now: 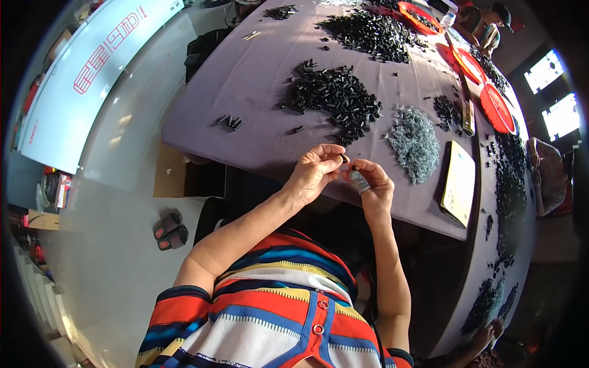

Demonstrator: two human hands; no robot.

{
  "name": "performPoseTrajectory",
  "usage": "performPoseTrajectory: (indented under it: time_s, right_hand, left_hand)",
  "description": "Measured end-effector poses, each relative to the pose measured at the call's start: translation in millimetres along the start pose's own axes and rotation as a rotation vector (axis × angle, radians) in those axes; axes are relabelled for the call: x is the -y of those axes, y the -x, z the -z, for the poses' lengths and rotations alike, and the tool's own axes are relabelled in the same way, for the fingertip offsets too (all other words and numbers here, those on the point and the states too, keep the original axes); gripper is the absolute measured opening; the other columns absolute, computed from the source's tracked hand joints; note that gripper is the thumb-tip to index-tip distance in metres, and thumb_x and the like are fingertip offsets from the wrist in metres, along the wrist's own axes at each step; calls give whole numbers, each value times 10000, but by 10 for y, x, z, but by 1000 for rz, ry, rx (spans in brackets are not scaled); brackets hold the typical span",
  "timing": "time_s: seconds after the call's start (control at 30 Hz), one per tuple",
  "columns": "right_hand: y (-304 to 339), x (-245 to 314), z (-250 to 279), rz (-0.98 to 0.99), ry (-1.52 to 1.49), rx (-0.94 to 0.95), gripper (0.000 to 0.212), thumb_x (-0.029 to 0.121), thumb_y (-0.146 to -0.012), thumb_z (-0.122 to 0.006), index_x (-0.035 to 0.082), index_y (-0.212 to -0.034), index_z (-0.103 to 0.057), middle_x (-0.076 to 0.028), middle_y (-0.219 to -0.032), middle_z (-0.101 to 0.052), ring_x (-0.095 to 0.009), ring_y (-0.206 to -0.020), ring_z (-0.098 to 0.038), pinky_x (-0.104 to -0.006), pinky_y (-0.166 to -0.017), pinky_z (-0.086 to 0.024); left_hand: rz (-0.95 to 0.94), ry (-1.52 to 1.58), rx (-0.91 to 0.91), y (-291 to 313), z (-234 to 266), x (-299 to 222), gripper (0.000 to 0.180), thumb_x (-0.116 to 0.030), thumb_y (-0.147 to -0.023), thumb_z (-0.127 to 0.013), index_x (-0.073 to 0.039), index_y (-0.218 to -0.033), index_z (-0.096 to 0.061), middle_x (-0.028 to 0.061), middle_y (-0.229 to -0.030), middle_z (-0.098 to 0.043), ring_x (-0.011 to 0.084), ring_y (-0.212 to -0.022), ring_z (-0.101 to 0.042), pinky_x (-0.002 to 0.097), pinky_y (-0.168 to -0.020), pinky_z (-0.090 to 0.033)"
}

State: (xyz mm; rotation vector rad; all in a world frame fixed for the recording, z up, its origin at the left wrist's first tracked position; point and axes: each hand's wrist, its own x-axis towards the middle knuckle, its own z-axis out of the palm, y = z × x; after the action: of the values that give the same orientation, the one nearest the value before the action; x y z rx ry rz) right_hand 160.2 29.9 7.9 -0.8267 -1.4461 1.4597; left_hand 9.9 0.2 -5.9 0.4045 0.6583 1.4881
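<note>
My left hand (311, 175) is closed at the table's near edge, pinching a small black part (345, 159) between thumb and forefinger. Close beside it on the right, my right hand (379, 189) curls round several small translucent grey pieces (359, 181). A tiny dark bit shows at that hand's fingertips, too small to make out. Beyond my hands lies a heap of short black tube-like parts (337, 101). To the right of that heap is a pile of translucent grey-blue pieces (412, 144).
A lilac cloth covers the table (245, 116). A yellowish flat pad (459, 184) lies at the right edge. Another black heap (368, 35) and red baskets (497, 107) stand farther off. A co-worker's hands (485, 336) show at lower right. Slippers (170, 232) lie on the floor.
</note>
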Motion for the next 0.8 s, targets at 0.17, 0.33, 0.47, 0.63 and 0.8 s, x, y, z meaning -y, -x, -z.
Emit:
performPoseTrajectory:
  time_s: [0.17,0.33,0.47,0.63,0.8]
  right_hand:
    - [18,-89,108,-40,-18,-100,166,-94,-802,-577,-23,-949,-607,-35,-869,-639,-104,-813,-614,-227,-748,-490]
    - [49,-46,71,-32,-15,-38,150,-75,-842,-541,-18,-972,-591,-53,-860,-630,-129,-761,-630,-237,-721,-507]
    - [55,-62,35,0,-45,-62,133,-60,-823,-581,-22,-949,-603,-52,-841,-647,-107,-736,-620,-227,-707,-504]
    - [48,-33,-2,10,-72,-60,104,-60,-835,-567,-25,-932,-581,-47,-831,-635,-106,-733,-616,-226,-694,-508]
    - [69,-60,-13,17,-44,-61,109,-81,-827,-563,-20,-917,-570,-44,-823,-627,-100,-737,-610,-227,-684,-511]
  left_hand:
    - [-15,-120,-15,-23,-89,54,167,-30,-862,-554,-79,-1020,-581,20,-896,-622,64,-724,-541,215,-689,-441]
    - [-73,-174,-13,-44,-65,112,159,-29,-864,-554,-62,-1018,-576,30,-883,-617,85,-731,-561,241,-667,-482]
    - [-69,-124,-9,-52,-60,143,153,-22,-866,-547,-48,-1015,-571,51,-875,-616,118,-739,-584,287,-662,-522]
    - [-65,-100,-1,-23,-64,136,138,-36,-856,-577,-75,-988,-589,5,-862,-625,62,-727,-568,200,-633,-467]
    - [-80,-99,-4,5,-53,147,135,-44,-860,-575,-73,-991,-586,10,-863,-625,67,-725,-572,202,-619,-471]
